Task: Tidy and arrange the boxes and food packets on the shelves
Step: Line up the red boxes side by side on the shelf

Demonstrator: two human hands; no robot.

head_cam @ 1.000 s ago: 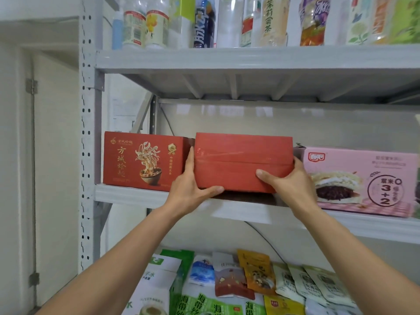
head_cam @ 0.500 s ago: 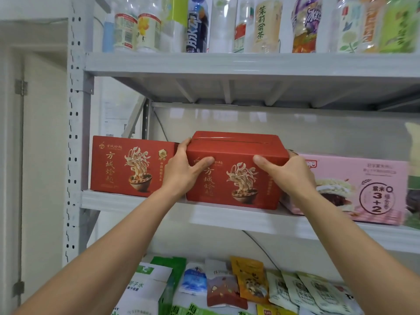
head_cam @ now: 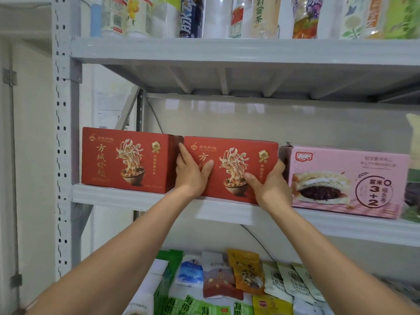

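My one camera rides on my head, wide-angled, facing forward at the grey shelving from close up. It sits about level with the middle shelf [head_cam: 136,197]: I see the underside of the top shelf [head_cam: 227,51] above and look down on the food packets [head_cam: 245,271] below. My arms enter from the near bottom corners, with my left hand [head_cam: 191,176] and right hand [head_cam: 270,187] holding the red noodle box [head_cam: 236,155] at centre.

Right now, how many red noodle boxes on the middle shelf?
2. The left red box is at the left end of the shelf; the right red box is beside it, gripped by left hand and right hand. Others may hide behind.
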